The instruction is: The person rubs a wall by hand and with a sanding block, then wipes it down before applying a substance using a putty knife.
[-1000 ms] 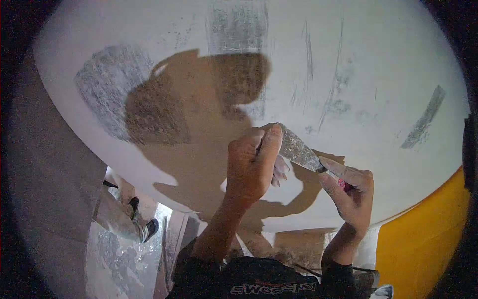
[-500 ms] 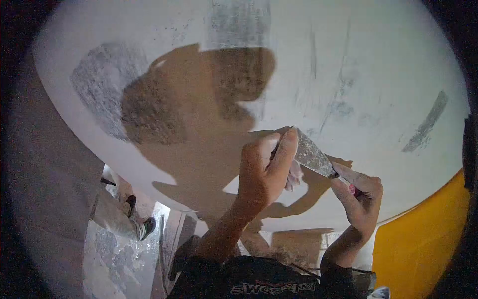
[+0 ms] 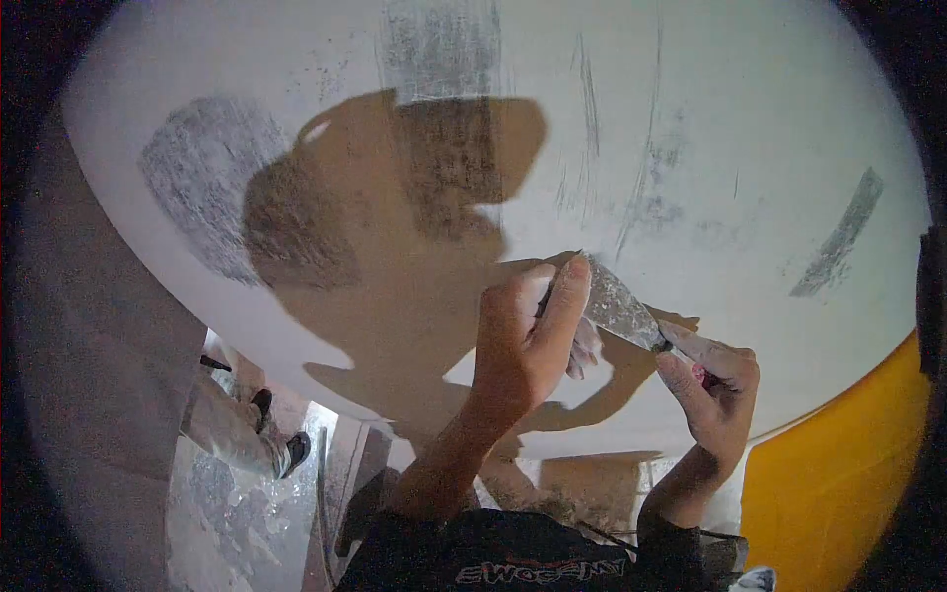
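Note:
My right hand (image 3: 712, 390) is closed around the handle of a putty knife (image 3: 623, 308), whose grey, smeared blade points up and to the left. At the blade's wide end, my left hand (image 3: 533, 335) is closed, with thumb and fingers pinched at a blade corner. A dark edge of something shows between its thumb and index finger; what it is I cannot make out. Both hands are in front of a large, pale curved surface (image 3: 789, 118) with grey smudged patches and thin dark streaks.
A shadow (image 3: 395, 296) falls across the pale surface. At lower left, another person's legs and dark shoes (image 3: 296, 454) show over a splattered floor (image 3: 232, 508). A yellow-orange panel (image 3: 838, 474) stands at lower right.
The grey patches and streaks on the pale surface have shifted slightly left in view. Both hands and the putty knife keep nearly the same place and pose.

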Demonstrator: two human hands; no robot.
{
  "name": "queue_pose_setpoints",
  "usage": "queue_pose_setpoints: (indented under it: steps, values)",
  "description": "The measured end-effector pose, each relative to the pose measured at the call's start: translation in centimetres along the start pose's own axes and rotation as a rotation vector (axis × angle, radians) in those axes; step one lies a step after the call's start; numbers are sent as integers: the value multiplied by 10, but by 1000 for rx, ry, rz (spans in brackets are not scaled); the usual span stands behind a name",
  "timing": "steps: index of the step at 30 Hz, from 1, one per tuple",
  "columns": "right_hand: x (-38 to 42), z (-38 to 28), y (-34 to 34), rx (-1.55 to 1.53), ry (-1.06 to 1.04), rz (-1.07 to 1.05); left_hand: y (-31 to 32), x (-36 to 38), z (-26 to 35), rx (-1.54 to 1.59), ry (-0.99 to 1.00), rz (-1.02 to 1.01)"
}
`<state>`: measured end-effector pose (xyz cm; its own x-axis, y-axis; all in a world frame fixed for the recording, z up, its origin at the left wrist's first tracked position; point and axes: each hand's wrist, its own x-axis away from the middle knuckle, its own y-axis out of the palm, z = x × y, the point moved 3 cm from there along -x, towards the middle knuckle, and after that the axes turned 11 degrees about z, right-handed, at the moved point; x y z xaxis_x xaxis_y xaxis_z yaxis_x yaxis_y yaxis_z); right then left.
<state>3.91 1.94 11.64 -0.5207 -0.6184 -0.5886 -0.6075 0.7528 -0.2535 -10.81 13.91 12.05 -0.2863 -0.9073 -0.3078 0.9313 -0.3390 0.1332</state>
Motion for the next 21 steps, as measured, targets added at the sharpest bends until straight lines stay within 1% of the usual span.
queue_pose_setpoints:
  steps: [2,4,6,8,11,13,14,16,21]
  values:
    - [1,2,-6,88,11,-8,4,1,-2,7,-26,-7]
    - [2,8,-9,50,12,15,11,1,-4,8,45,-46]
    - [1,10,-13,11,11,50,14,3,-1,10,18,-38]
    - [-1,9,-15,37,2,-15,17,2,-1,13,-6,-33]
    - [-5,15,-17,20,-8,-37,18,2,-5,2,33,-18]
    - [-5,16,-13,-1,-5,-18,18,0,-5,-34,133,4]
    - [-5,16,-12,-20,1,2,17,1,-5,-33,129,8]
    - [-8,18,-13,5,-8,-30,16,2,-4,-44,67,20]
    - [-14,8,-11,9,-6,-58,11,1,-5,-38,96,48]
